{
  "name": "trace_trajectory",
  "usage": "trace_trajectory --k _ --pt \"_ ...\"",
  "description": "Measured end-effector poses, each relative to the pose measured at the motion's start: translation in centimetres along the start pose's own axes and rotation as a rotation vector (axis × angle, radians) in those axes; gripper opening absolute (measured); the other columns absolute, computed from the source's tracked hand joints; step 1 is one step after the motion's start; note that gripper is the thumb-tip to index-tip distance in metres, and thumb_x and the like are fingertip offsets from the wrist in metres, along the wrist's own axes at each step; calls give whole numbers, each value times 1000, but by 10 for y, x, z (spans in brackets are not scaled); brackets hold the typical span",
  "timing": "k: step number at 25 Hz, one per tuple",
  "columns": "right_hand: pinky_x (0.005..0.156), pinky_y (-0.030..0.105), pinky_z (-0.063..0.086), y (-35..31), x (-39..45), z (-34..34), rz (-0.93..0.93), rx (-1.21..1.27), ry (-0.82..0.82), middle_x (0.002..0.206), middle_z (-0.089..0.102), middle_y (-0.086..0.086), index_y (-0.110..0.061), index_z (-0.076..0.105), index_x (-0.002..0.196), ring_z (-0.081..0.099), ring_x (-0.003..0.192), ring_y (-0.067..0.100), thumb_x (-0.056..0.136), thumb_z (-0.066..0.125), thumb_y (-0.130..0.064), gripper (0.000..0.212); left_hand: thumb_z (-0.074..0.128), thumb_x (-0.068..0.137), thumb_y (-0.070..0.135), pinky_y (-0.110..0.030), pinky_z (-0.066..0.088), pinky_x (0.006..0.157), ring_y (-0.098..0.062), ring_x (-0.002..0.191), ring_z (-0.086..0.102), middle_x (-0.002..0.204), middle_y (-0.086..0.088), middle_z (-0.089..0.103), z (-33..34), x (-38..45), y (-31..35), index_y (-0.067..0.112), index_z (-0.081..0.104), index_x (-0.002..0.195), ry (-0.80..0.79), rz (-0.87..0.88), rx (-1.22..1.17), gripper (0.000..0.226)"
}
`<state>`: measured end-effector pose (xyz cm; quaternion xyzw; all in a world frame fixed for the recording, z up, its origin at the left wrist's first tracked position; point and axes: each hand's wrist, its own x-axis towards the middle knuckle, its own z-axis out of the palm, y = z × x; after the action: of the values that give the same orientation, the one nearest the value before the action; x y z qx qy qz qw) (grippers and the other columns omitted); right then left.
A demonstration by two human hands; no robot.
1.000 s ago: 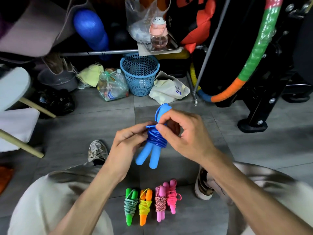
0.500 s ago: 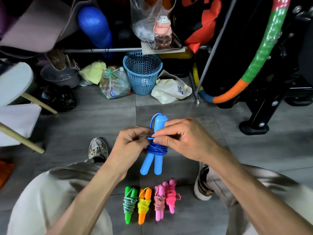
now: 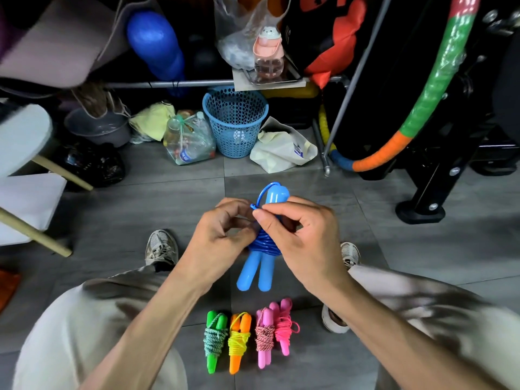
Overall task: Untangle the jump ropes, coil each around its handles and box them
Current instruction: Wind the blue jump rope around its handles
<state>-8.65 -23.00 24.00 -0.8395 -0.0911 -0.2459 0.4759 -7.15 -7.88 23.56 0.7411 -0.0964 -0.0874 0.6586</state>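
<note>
Right now my right hand (image 3: 304, 237) pinches the blue rope (image 3: 264, 243) end. Left hand (image 3: 222, 235) clasps the handles (image 3: 254, 274), upright, coil between both grips.

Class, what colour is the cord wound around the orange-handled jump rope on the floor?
Neon yellow cord, seen best in the head view, on the orange-handled jump rope.

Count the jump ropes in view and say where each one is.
5. The blue jump rope is held in both hands; the green jump rope, orange jump rope, pale pink jump rope and hot pink jump rope lie in a row on the floor. None seem hidden.
</note>
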Motion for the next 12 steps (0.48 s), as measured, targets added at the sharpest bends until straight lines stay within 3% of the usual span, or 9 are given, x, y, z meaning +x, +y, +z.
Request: trace_trajectory --k 3,7,10,12 --pt "60 18 43 -1 -7 6 35 15 71 65 54 -21 -12 77 87 51 57 1 82 76 -16 7 59 77 4 -14 46 80 -4 90 59 99 -1 57 2 0 3 8 66 85 112 201 279 12" --pt "54 21 42 0 -6 6 -9 -38 20 56 52 -7 -16 67 117 43 50 6 87 71 -16 30 66 82 8 -20 49 75 -3 90 59 97 10 57 0 1 4 15 65 83 220 249 442 7" --pt "51 22 38 0 1 5 -89 -121 1 58 43 -13 -14 67 106 35 51 5 90 66 -17 16 63 80 11 -27 52 69 -6 88 60 95 12 56 2 2 3 16 65 83 232 282 424 6" --pt "50 22 39 -2 1 8 -136 -205 8 58 52 -10 -14 72 96 36 52 3 89 64 -16 11 64 79 1 -32 52 61 -7 87 58 94 11 54 6 0 1 15 64 83 253 295 424 14"
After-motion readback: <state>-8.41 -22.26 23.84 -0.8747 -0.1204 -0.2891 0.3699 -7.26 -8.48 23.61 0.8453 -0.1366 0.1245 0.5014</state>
